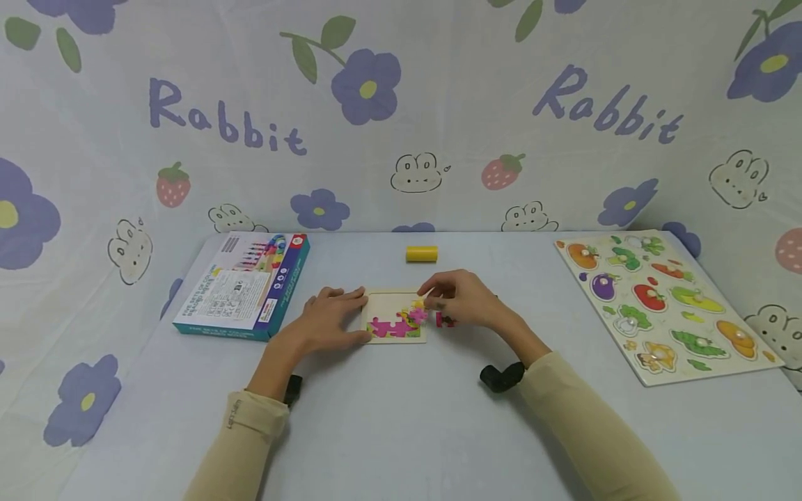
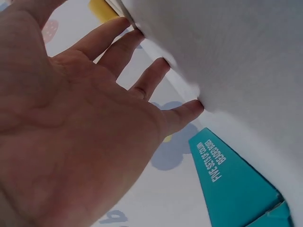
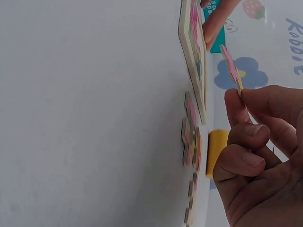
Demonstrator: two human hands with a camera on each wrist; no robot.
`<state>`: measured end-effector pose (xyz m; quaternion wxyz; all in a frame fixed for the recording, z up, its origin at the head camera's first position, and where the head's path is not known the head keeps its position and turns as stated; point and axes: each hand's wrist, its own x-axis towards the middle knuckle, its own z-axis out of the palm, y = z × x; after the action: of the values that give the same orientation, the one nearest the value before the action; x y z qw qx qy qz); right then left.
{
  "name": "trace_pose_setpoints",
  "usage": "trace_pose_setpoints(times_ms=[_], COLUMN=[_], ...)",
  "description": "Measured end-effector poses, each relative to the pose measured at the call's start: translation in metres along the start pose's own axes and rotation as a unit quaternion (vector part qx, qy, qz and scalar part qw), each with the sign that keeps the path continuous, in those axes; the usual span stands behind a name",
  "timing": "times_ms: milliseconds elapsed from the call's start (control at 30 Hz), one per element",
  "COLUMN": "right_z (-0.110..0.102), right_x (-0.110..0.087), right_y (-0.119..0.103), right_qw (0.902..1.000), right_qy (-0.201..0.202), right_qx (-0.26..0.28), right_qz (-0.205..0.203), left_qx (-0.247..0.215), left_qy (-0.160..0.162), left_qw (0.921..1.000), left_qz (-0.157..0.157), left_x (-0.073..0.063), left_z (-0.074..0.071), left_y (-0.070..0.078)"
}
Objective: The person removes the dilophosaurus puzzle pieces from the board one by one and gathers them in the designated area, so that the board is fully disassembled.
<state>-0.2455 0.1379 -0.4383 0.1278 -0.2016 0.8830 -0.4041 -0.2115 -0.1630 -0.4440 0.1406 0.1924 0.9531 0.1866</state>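
A small wooden jigsaw tray lies at the middle of the table, with pink and green pieces laid along its lower part and its upper left bare. Spread along the tray's left side, my left hand touches the frame with its fingertips and thumb, the fingers fairly straight. My right hand pinches a pink and yellow jigsaw piece between thumb and forefinger, above the tray's right edge. Beneath and beside that hand, several loose jigsaw pieces rest on the table, partly hidden by it in the head view.
A yellow cylinder lies behind the tray. At the left is a flat teal-edged box. A vegetable peg board occupies the right side. A printed cloth hangs at the back.
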Motion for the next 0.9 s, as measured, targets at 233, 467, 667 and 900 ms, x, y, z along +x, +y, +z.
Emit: trace_pose_setpoints(times_ms=[233, 467, 667, 900], right_z=[-0.012, -0.023, -0.030, -0.038], right_x=[-0.010, -0.018, -0.026, -0.036], right_y=[0.008, 0.019, 0.030, 0.039], right_qw=[0.9999, 0.9999, 0.9999, 0.9996], right_qy=[-0.005, 0.007, 0.007, 0.013], right_qx=[0.012, -0.010, -0.011, -0.018], right_qz=[-0.006, -0.002, 0.006, 0.019], left_qx=[-0.017, -0.048, -0.064, -0.081], left_qy=[0.001, -0.004, -0.006, -0.013], left_qw=[0.9995, 0.9984, 0.9974, 0.9958], left_qz=[0.025, 0.030, 0.034, 0.041], left_x=[-0.001, -0.001, -0.001, -0.003], left_z=[0.001, -0.001, -0.001, -0.002], left_y=[-0.009, -0.015, -0.020, -0.024])
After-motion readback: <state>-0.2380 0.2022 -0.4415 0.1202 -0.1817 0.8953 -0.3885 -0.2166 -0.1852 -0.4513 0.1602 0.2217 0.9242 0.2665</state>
